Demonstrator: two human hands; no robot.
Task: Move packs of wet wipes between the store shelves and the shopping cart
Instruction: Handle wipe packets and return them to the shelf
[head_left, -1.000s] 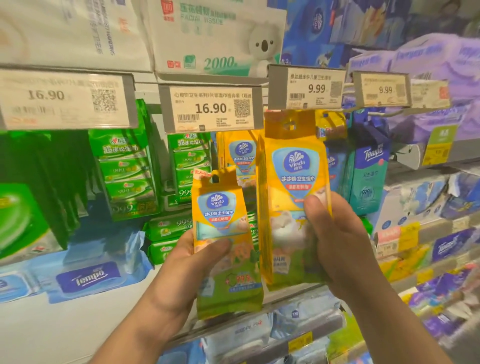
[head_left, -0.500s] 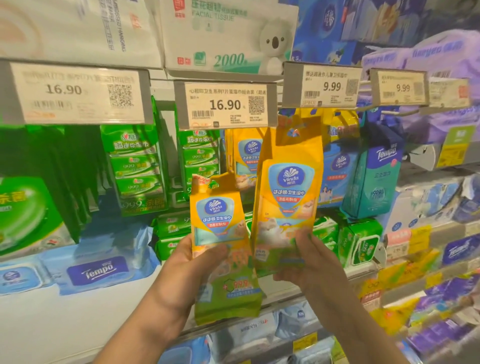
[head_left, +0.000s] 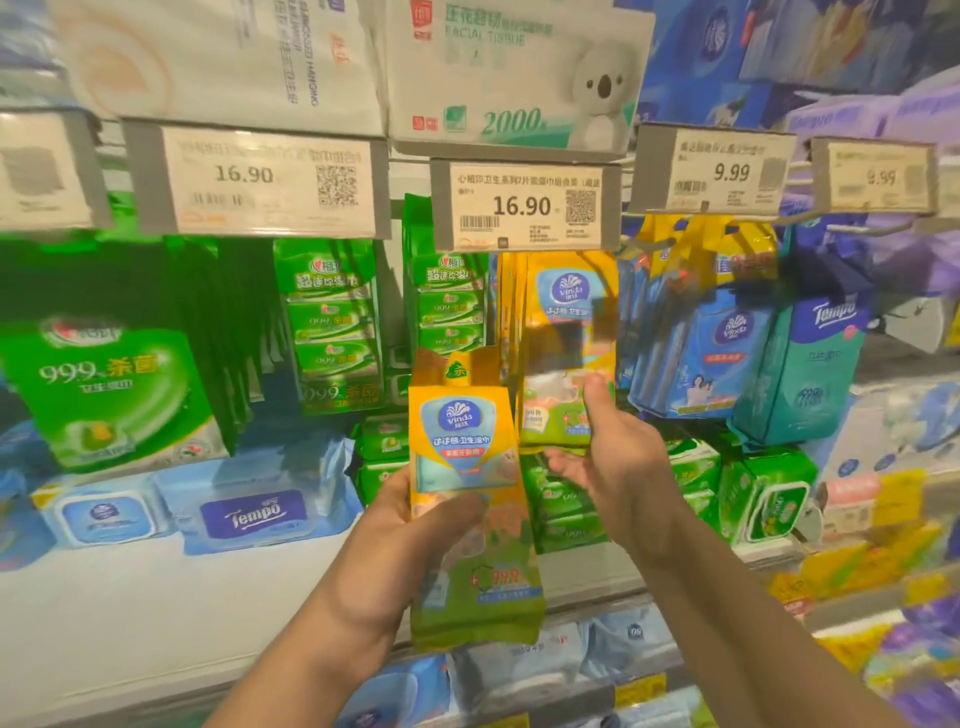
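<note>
Before the wet-wipe shelves: left hand (head_left: 415, 525), fingers curled round a yellow-and-green plastic Vinda wipes pack (head_left: 467, 499), held upright. Right hand (head_left: 618, 462), thumb and fingers pinching the lower end of a second matching yellow pack (head_left: 569, 338) hanging under the 16.90 price tag (head_left: 524, 205).

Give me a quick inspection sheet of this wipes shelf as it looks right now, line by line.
Surface: white shelf, bare at lower left.
Job's things: yellow Vinda pack in left hand; second yellow pack hanging under a 16.90 tag.
Clutter: green 999 packs, Tempo tubs.
Grippers: left hand grips its pack; right hand pinches the hanging pack's lower edge.
Cables: nothing seen.
Surroundings: price tags, tissue boxes above; no cart seen.
</note>
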